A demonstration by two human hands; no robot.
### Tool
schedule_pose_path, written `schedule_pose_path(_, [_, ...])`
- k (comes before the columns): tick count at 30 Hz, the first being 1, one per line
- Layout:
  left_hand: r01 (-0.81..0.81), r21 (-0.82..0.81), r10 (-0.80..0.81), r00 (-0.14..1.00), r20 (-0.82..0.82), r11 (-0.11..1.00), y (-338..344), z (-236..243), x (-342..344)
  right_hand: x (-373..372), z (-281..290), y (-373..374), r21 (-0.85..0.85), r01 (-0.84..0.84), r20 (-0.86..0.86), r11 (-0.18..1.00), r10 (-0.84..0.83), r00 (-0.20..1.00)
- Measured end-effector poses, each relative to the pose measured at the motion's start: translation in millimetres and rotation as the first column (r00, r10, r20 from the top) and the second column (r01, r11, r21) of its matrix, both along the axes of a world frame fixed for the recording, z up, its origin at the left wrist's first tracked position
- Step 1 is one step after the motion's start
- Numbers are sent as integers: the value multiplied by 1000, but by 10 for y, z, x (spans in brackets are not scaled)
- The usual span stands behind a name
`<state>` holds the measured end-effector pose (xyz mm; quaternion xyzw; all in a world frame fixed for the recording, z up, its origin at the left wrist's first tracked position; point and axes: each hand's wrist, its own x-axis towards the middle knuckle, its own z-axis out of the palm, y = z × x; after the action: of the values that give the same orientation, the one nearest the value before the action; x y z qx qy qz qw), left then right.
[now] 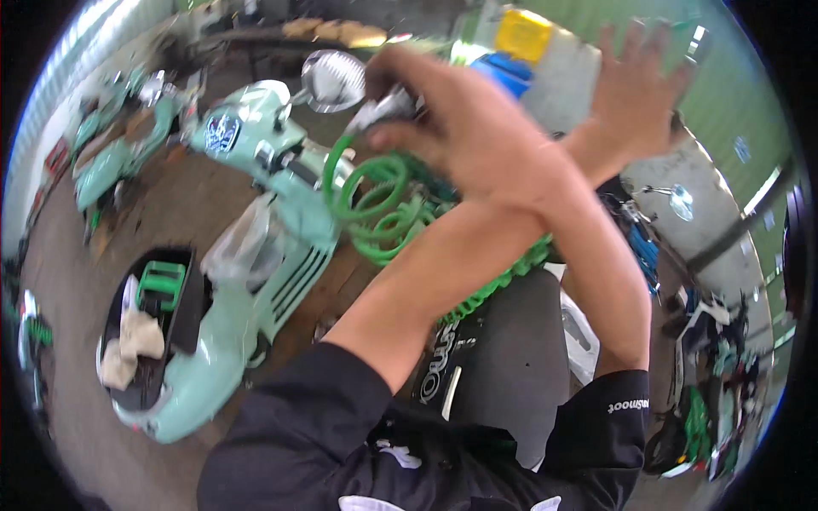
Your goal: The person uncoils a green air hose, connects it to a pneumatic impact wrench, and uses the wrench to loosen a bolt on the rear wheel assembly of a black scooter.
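My forearms cross in front of me, the right one over the left. My right hand (452,128) reaches to the left, its fingers curled round a grey metal air tool (394,109), whose exact kind is partly hidden by the fingers. From the tool hangs a green coiled air hose (375,196), looping down behind my forearms toward a dark seat. Stretched out to the upper right, my left hand (635,98) has its fingers spread and nothing in it; it is somewhat blurred.
A mint-green scooter (200,375) stands on the left, its open storage holding cloths and a green part. A dark scooter seat (515,358) lies right before me. Further scooters (128,157) are behind left. A yellow container (521,36) and blue container (503,75) sit at the far side.
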<state>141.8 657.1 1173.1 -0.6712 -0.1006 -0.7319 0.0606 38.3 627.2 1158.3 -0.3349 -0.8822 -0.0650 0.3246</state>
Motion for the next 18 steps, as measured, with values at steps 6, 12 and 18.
schedule_pose_path(6, [233, -121, -255, 943, -213, 965, -462, -1559, -111, -157, -35, -116, -338, -151, -104, 929, 123, 987])
schedule_pose_path(12, [25, -822, -794, 275, -541, 569, -1173, -3748, -1948, -510, -1035, -334, -194, -243, -384, 950, 154, 910])
schedule_pose_path(18, [-379, -922, -447, 841, -306, -81, -1867, -5364, -4645, -1418, -2549, -915, -639, -362, -559, 678, -86, 825])
